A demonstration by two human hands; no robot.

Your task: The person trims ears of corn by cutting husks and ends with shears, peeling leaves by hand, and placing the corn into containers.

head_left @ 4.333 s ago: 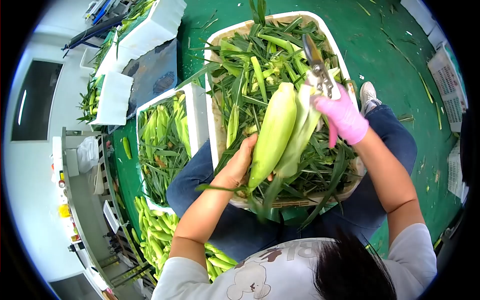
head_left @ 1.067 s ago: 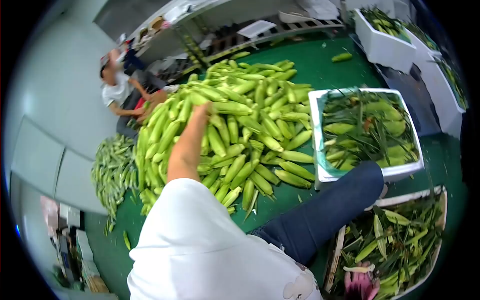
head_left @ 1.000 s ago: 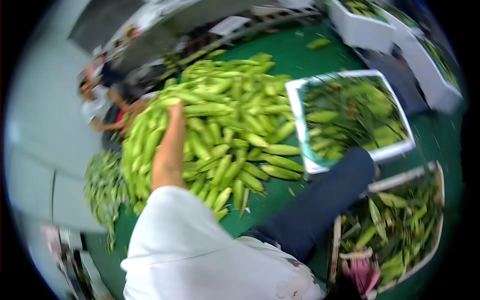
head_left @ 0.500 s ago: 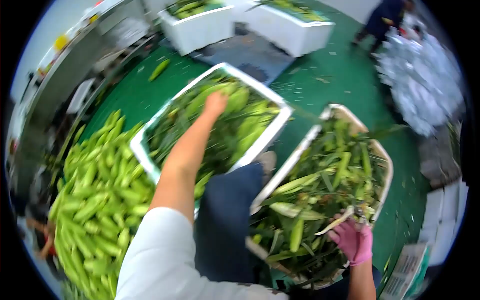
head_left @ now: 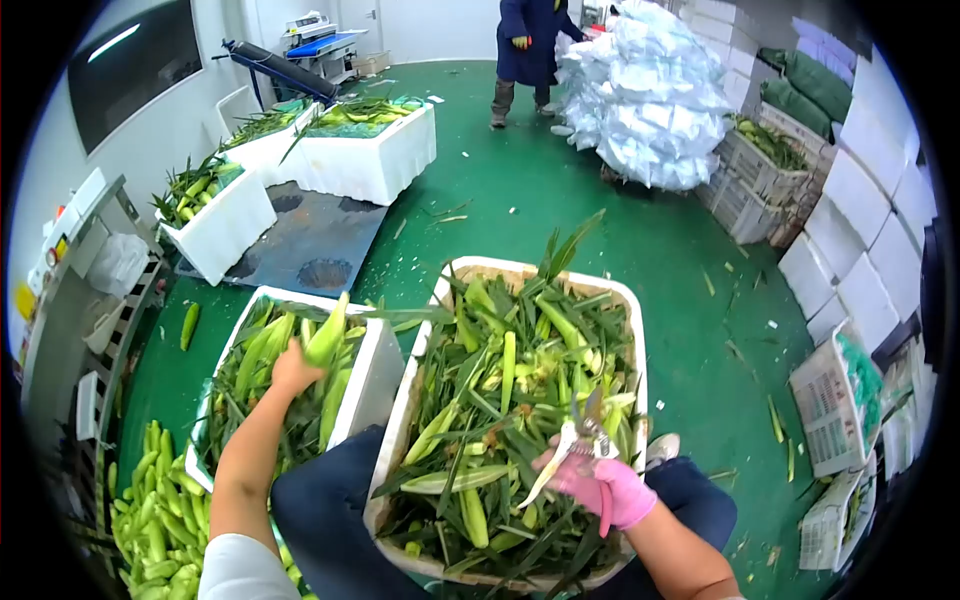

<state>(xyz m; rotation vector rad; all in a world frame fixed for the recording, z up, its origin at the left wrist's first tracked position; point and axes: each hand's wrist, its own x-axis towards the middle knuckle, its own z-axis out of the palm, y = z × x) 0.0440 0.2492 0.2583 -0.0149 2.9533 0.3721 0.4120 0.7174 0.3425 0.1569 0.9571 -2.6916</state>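
Note:
My bare left hand (head_left: 293,370) is closed around the lower end of a green ear of corn (head_left: 326,336), tilted up over a white foam box (head_left: 376,375) of unhusked corn. My right hand (head_left: 607,486), in a pink glove, grips pruning shears (head_left: 592,430) with the blades pointing up and away. A pale strip of husk (head_left: 545,470) hangs beside the shears at my fingers. Below the shears stands a white bin (head_left: 640,340) between my legs, heaped with leaves, husks and stalk pieces.
A pile of green corn ears (head_left: 160,510) lies at the lower left. More corn-filled foam boxes (head_left: 370,165) stand at the back left. A person in a dark coat (head_left: 527,45) stands near stacked clear bags (head_left: 645,100). Crates (head_left: 838,400) line the right side.
My view has swung to the right and up. My left hand has come up from the corn in the foam box with an ear in it. The right hand still holds the shears.

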